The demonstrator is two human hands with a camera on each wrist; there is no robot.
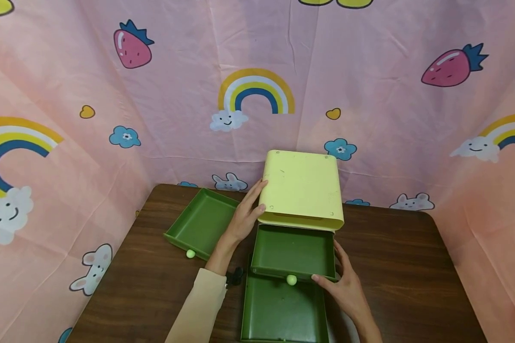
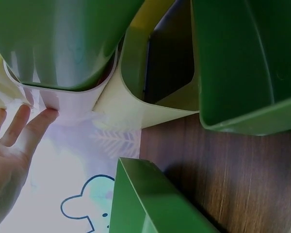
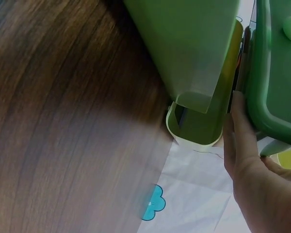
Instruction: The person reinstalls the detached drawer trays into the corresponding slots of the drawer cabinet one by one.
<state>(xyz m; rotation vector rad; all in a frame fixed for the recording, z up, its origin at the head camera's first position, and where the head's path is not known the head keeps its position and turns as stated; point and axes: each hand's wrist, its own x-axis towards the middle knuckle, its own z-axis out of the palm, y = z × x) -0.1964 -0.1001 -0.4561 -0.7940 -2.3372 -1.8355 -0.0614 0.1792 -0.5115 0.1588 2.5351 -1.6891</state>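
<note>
A stacked drawer unit has a pale yellow top casing (image 1: 302, 186), below it a white casing (image 2: 70, 104) and then another yellow casing (image 2: 136, 111). My left hand (image 1: 242, 219) lies against the left side of the top casing, its fingers extended. A green drawer (image 1: 293, 250) with a round light-green knob (image 1: 291, 280) sticks out of the white casing. At its front right corner, my right hand (image 1: 347, 293) grips it, thumb on the front and fingers along the side. Beneath, a lower green drawer (image 1: 283, 312) stands pulled far out.
On the brown wooden table (image 1: 403, 276), a separate green drawer (image 1: 206, 221) lies left of the unit, its knob (image 1: 190, 254) facing the near side. A pink patterned cloth (image 1: 257, 143) hangs close behind the unit and along both sides.
</note>
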